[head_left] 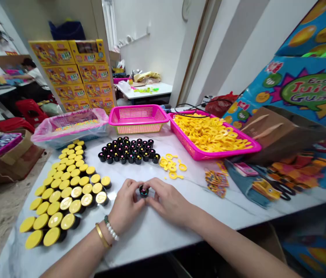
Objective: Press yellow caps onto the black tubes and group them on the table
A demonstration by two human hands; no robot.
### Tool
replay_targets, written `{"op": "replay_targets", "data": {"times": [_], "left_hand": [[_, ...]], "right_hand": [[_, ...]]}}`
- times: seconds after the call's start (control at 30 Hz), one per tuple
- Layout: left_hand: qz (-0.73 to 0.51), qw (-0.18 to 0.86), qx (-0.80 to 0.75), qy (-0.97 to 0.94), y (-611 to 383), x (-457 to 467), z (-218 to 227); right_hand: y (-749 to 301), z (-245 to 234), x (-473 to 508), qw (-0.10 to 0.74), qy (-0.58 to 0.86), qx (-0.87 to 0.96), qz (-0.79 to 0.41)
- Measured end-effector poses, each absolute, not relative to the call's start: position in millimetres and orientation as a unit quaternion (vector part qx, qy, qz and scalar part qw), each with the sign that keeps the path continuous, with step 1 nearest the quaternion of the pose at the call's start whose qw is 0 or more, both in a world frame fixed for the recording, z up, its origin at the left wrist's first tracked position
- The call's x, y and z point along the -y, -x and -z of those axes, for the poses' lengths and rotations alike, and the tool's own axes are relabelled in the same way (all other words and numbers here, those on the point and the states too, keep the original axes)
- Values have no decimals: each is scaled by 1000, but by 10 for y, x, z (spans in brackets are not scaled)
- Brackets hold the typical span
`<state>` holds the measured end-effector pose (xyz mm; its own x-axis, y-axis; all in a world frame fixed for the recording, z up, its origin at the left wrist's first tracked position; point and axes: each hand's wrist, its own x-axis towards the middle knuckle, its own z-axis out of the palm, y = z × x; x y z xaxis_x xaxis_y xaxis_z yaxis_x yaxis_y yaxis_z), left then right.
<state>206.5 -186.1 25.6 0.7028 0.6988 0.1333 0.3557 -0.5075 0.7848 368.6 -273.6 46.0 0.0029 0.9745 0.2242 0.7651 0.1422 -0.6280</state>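
Note:
A small black cup (143,191) with coloured bits inside stands on the white table at the middle front. My left hand (127,200) has its fingers and thumb closed against the cup's left side. From the right, my right hand (164,199) grips the same cup, its fingertips at the rim. Just beyond lies a small pile of yellow ring-shaped plastic pieces (172,166). Behind and left of my hands is a cluster of open black cups (128,150) with coloured bits in them. Rows of black cups with yellow lids (70,181) cover the table's left side.
Along the back stand a plastic-lined basket of small coloured bits (71,125), a pink basket (138,116) and a pink tray of yellow pieces (211,135). Small printed packets (216,183) and scissors (281,189) lie right. Stacked yellow boxes (73,77) rise behind; a person (34,73) sits far left.

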Motion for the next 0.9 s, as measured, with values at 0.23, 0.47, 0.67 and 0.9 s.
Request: {"op": "replay_targets", "data": {"times": [0.23,0.47,0.67,0.9], "left_hand": [[-191,406,-291,-845,-2016,1802,-259],[-214,383,-303,-846,-1954,1817,-299],[-195,367,-306,-856,-1921,1809,-274],[-160,371,-292,-867,-1905,1808,-301]], "right_hand": [[-4389,-190,2916,273,820,498,67],[-4345,27,2970,229,758,595,137],[-4194,-58,2936,165,725,648,163],[-4272,-255,2709,65,680,712,166]]}}
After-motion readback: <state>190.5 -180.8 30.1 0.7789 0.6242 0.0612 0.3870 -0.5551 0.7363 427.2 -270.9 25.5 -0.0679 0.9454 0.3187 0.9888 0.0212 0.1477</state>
